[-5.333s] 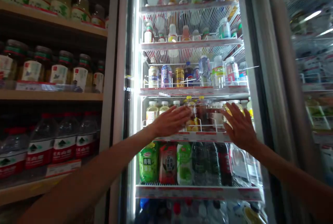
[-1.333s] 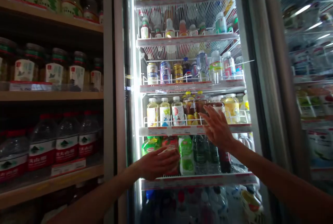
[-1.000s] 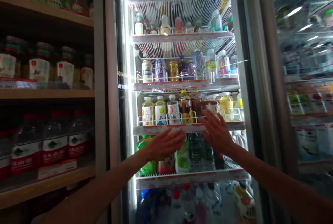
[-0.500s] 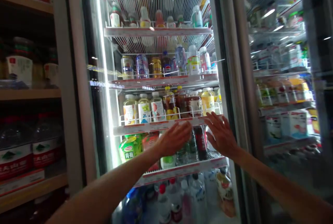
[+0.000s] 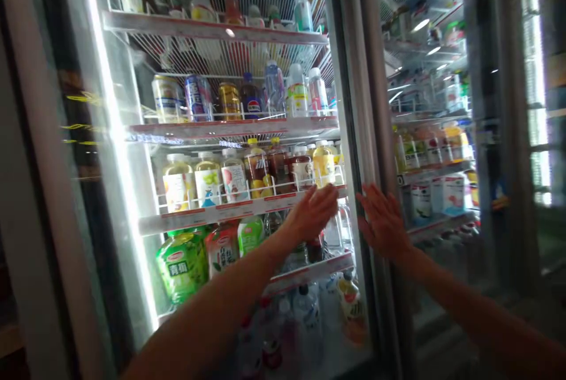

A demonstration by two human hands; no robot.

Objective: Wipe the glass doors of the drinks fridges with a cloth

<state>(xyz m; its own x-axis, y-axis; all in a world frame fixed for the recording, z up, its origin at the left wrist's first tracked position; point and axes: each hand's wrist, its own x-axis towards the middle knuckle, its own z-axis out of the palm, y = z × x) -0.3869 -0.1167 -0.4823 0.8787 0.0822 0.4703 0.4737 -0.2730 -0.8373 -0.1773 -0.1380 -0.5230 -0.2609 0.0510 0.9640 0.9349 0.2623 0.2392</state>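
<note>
My left hand (image 5: 312,212) is raised in front of the lit drinks fridge, nearest to the price rail (image 5: 230,209) of a middle shelf. Its fingers are stretched out and nothing is in them. Just right of it, my right hand (image 5: 382,224) is held up, fingers extended and empty, over the metal door frame (image 5: 375,115); I cannot tell whether it touches. Behind my left hand stand a yellow drink bottle (image 5: 324,165) and a dark-labelled bottle (image 5: 302,168). My left forearm covers part of the shelf below.
Cans such as a gold can (image 5: 230,101) stand one shelf higher. A green jug (image 5: 182,265) and a red-labelled jug (image 5: 222,245) are lower left. A neighbouring fridge on the right holds white cartons (image 5: 453,194). Reflections show on the glass.
My view has turned right and come closer to the fridge. My right hand has gone from in front of the shelf rail to the door frame; my left hand is nearer the shelf's right end.
</note>
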